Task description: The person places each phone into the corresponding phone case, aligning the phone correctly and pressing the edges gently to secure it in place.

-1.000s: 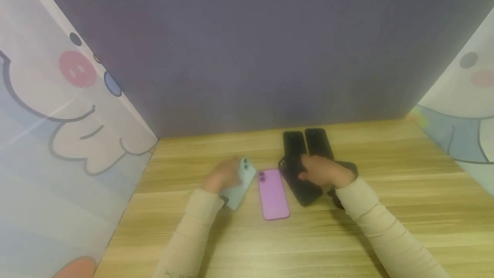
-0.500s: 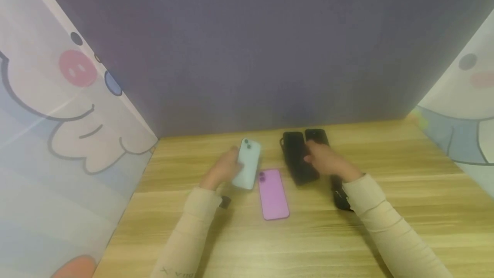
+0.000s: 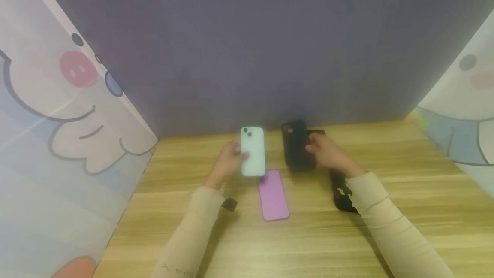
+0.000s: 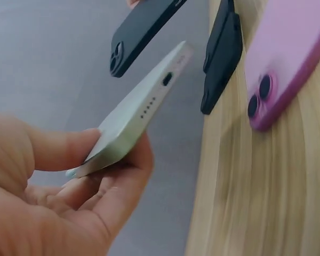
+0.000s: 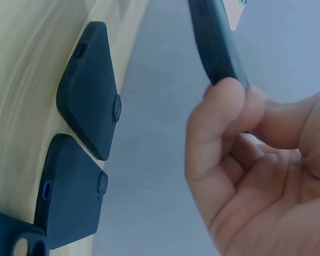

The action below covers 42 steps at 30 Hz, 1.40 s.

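Observation:
My left hand (image 3: 227,162) grips a pale mint smartphone (image 3: 254,154) by its left edge, its back with two camera lenses toward the head camera. The left wrist view shows the thumb on one face of the phone (image 4: 130,114) and curled fingers under it, with the charging port end visible. A black phone case (image 3: 296,149) is raised in my right hand (image 3: 329,154), pinched at its right edge between thumb and fingers. Whether a phone sits inside the case cannot be told. Below the mint phone, a pink-purple smartphone (image 3: 275,198) lies back up on the table.
Two black cases, one farther (image 5: 90,90) and one nearer (image 5: 69,197), lie on the wooden table (image 3: 185,226) in the right wrist view. Another (image 5: 10,234) with round camera holes shows at the corner. A grey wall (image 3: 247,55) rises behind the table, with cartoon-printed panels (image 3: 77,128) at both sides.
My left hand has lifted the mint phone and moved it up and right, turning it upright. My right hand has raised the black case toward the wall and straightened it.

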Each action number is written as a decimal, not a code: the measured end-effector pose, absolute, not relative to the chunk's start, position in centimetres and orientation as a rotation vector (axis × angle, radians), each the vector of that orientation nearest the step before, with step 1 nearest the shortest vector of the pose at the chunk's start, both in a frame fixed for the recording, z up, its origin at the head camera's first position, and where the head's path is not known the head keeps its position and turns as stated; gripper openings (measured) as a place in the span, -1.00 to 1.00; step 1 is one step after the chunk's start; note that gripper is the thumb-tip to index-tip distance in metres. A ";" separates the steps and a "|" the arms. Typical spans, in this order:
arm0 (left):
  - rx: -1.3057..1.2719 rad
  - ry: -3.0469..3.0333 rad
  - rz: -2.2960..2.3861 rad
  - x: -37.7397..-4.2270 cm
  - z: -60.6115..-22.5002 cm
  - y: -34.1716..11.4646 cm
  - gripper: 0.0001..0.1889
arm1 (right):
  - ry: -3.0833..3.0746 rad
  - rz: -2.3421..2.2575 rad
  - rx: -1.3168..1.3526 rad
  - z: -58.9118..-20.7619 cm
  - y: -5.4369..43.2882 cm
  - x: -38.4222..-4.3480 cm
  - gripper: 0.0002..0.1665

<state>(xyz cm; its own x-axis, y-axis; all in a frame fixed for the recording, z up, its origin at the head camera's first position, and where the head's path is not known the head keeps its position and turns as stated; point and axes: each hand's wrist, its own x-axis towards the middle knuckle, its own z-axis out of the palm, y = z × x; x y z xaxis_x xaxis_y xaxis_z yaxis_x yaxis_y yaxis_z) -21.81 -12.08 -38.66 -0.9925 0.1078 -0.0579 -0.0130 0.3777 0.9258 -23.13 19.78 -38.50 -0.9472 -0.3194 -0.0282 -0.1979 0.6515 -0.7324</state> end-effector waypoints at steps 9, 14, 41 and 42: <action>-0.051 2.350 1.933 -22.8 -38.8 -10.6 -0.46 | 2.652 -1.364 -0.349 -38.4 19.8 -24.3 -0.49; -0.082 2.294 2.009 -23.3 -38.5 -9.4 -0.45 | 2.622 -1.443 -0.262 -38.1 19.4 -25.0 -0.35; -0.131 2.178 2.114 -23.8 -38.0 -7.0 -0.46 | 2.525 -1.615 -0.256 -37.6 18.1 -25.4 -0.35; -0.129 2.179 2.110 -23.8 -38.0 -7.0 -0.47 | 2.525 -1.615 -0.257 -37.6 18.1 -25.4 -0.35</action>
